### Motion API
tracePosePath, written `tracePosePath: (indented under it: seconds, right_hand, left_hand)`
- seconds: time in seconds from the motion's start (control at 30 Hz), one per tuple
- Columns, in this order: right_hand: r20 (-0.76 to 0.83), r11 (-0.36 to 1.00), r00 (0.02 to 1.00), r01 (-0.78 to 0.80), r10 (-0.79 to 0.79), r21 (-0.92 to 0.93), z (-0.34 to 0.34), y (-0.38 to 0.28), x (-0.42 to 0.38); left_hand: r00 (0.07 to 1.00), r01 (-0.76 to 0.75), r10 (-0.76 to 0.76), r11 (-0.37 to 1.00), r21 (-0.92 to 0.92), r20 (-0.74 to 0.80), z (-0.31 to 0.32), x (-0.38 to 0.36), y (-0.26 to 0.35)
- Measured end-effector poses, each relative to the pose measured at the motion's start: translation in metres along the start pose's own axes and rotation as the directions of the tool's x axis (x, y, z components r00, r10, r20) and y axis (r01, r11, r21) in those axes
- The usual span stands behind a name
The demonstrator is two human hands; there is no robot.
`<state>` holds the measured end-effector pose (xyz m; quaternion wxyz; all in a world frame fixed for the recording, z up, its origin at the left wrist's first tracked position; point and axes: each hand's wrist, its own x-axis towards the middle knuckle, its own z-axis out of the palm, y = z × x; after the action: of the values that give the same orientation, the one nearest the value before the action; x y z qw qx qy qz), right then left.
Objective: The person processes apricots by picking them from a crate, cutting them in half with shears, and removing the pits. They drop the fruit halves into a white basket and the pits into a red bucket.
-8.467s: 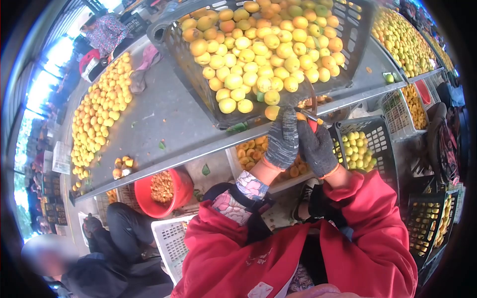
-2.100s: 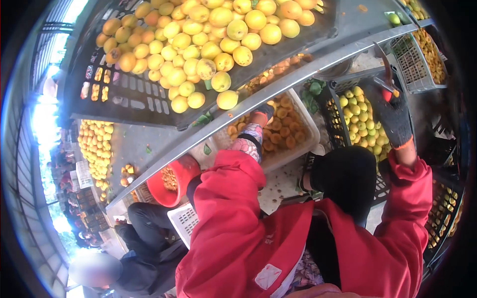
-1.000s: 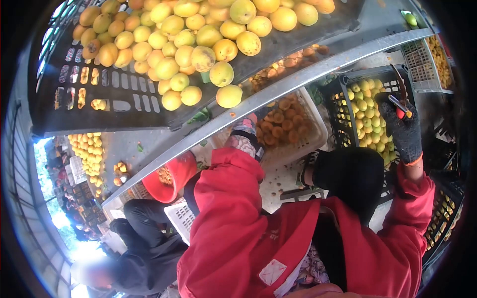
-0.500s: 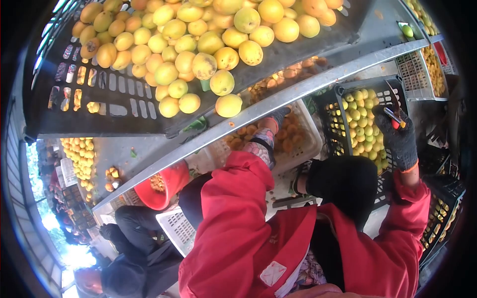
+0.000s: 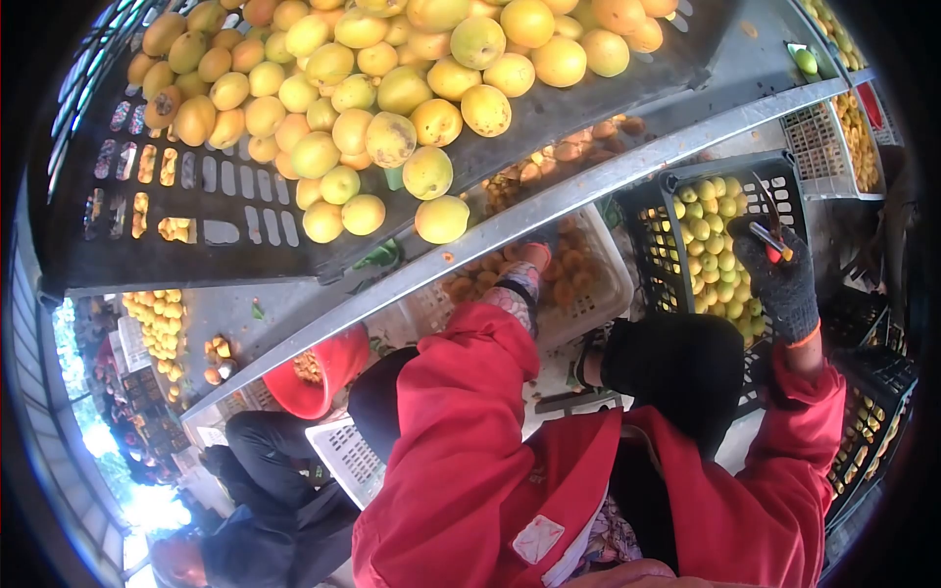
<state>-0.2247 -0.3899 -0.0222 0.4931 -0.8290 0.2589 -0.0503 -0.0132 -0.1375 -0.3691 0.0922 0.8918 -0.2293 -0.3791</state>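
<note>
My left hand (image 5: 541, 241), in a dark glove, reaches down under the metal rail (image 5: 549, 203) over a pale plastic crate (image 5: 619, 284) of orange fruit pieces (image 5: 573, 279). The rail and shadow hide its fingers. My right hand (image 5: 781, 279), in a dark grey knit glove, is closed round a small knife-like tool (image 5: 770, 238) with a shiny metal part and a bit of red. It is held beside a black crate (image 5: 669, 245) of yellow-green apricots (image 5: 714, 245). Above the rail, a tilted black crate (image 5: 284, 257) holds many yellow-orange apricots (image 5: 392, 137).
A red bucket (image 5: 343, 358) with fruit pieces stands at left below the rail, near a white basket (image 5: 351, 456). Another person in dark clothes (image 5: 279, 529) sits at lower left. More apricots (image 5: 157, 323) lie on the metal table. Black crates (image 5: 867, 431) are stacked at right.
My left hand has gone lower and further under the rail. My right hand has shifted slightly left with the tool. The upper crate and its apricots appear a little further left and lower.
</note>
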Motion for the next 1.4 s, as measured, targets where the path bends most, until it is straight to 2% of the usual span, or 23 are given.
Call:
tracePosePath:
  seconds: [0.17, 0.23, 0.33, 0.4, 0.43, 0.47, 0.5, 0.57, 0.63, 0.77, 0.83, 0.87, 0.9, 0.97, 1.0, 1.03, 1.07, 1.1, 1.13, 1.17, 1.2, 1.27, 1.4]
  right_hand:
    - [0.022, 0.998, 1.000, -0.013, 0.012, 0.054, 0.001, -0.005, -0.004]
    - [0.024, 0.999, 1.000, 0.009, -0.010, 0.032, -0.001, -0.011, -0.007]
    - [-0.080, 0.999, 0.996, 0.040, -0.040, -0.003, 0.004, -0.042, -0.006]
    - [-0.144, 0.970, 0.960, 0.240, -0.241, -0.022, 0.006, -0.067, -0.003]
    - [-0.170, 0.950, 0.935, 0.308, -0.312, -0.052, 0.008, -0.081, -0.002]
    - [-0.204, 0.940, 0.921, 0.341, -0.332, 0.007, 0.009, -0.098, -0.003]
    - [-0.247, 0.888, 0.857, 0.459, -0.452, -0.030, 0.012, -0.103, 0.003]
    - [-0.313, 0.835, 0.822, 0.534, -0.476, 0.134, 0.026, -0.124, 0.018]
    - [-0.130, 0.915, 0.916, 0.350, -0.379, -0.200, 0.023, -0.124, 0.053]
    - [-0.175, 0.937, 0.921, 0.336, -0.348, -0.097, 0.032, -0.136, 0.101]
    - [-0.163, 0.941, 0.929, 0.315, -0.333, -0.127, 0.052, -0.150, 0.112]
    - [-0.097, 0.906, 0.922, 0.342, -0.375, -0.249, 0.062, -0.148, 0.127]
    - [-0.111, 0.857, 0.923, 0.292, -0.369, -0.424, 0.075, -0.155, 0.131]
    - [-0.179, 0.862, 0.934, 0.197, -0.310, -0.467, 0.099, -0.159, 0.153]
    - [-0.206, 0.923, 0.948, 0.162, -0.244, -0.349, 0.108, -0.160, 0.161]
    - [-0.202, 0.964, 0.961, 0.142, -0.188, -0.224, 0.116, -0.157, 0.171]
    - [-0.184, 0.959, 0.951, 0.215, -0.249, -0.183, 0.126, -0.138, 0.191]
    - [-0.154, 0.936, 0.935, 0.287, -0.320, -0.207, 0.134, -0.123, 0.205]
    - [-0.121, 0.899, 0.911, 0.354, -0.394, -0.259, 0.134, -0.109, 0.215]
    - [-0.086, 0.862, 0.887, 0.413, -0.454, -0.294, 0.132, -0.098, 0.231]
    - [-0.049, 0.827, 0.862, 0.466, -0.505, -0.315, 0.131, -0.088, 0.249]
    - [0.011, 0.770, 0.826, 0.530, -0.563, -0.357, 0.132, -0.073, 0.284]
    - [0.090, 0.652, 0.754, 0.616, -0.651, -0.442, 0.110, -0.046, 0.320]
  left_hand:
    - [0.997, -0.078, 0.079, 0.996, 0.040, -0.002, -0.006, -0.004, -0.003]
    - [0.989, -0.151, 0.151, 0.986, 0.065, -0.002, -0.013, -0.011, -0.006]
    - [0.942, -0.333, 0.337, 0.932, 0.142, 0.002, -0.022, -0.019, -0.006]
    - [0.863, -0.492, 0.505, 0.836, 0.241, 0.012, -0.027, -0.020, 0.001]
    - [0.806, -0.575, 0.591, 0.765, 0.289, 0.039, -0.030, -0.020, 0.007]
    - [0.746, -0.645, 0.662, 0.693, 0.322, 0.072, -0.038, -0.024, 0.018]
    - [0.709, -0.686, 0.700, 0.657, 0.312, 0.084, -0.052, -0.036, 0.030]
    - [0.685, -0.718, 0.724, 0.648, 0.254, 0.086, -0.115, -0.104, 0.078]
    - [0.730, -0.679, 0.684, 0.726, 0.109, -0.009, -0.159, -0.165, 0.106]
    - [0.824, -0.566, 0.556, 0.796, -0.214, -0.109, -0.199, -0.247, 0.120]
    - [0.802, -0.595, 0.582, 0.762, -0.256, -0.133, -0.208, -0.273, 0.111]
    - [0.795, -0.604, 0.588, 0.749, -0.273, -0.146, -0.205, -0.280, 0.101]
    - [0.790, -0.610, 0.592, 0.737, -0.292, -0.158, -0.201, -0.285, 0.092]
    - [0.644, -0.765, 0.720, 0.599, -0.237, -0.259, -0.187, -0.281, 0.067]
    - [0.568, -0.823, 0.760, 0.532, -0.198, -0.317, -0.181, -0.278, 0.050]
    - [0.383, -0.914, 0.841, 0.406, -0.023, -0.383, -0.176, -0.271, 0.038]
    - [0.198, -0.939, 0.889, 0.293, 0.180, -0.413, -0.173, -0.263, 0.030]
    - [0.130, -0.908, 0.875, 0.294, 0.299, -0.466, -0.167, -0.254, 0.027]
    - [0.155, -0.936, 0.830, 0.297, 0.190, -0.535, -0.156, -0.237, 0.023]
    - [0.814, -0.550, 0.516, 0.533, -0.643, -0.268, -0.188, -0.283, 0.040]
    - [0.850, -0.438, 0.498, 0.490, -0.753, -0.170, -0.172, -0.252, 0.035]
    - [0.794, -0.580, 0.525, 0.505, -0.639, -0.305, -0.172, -0.244, 0.024]
    - [0.739, -0.659, 0.528, 0.436, -0.612, -0.419, -0.173, -0.243, 0.024]
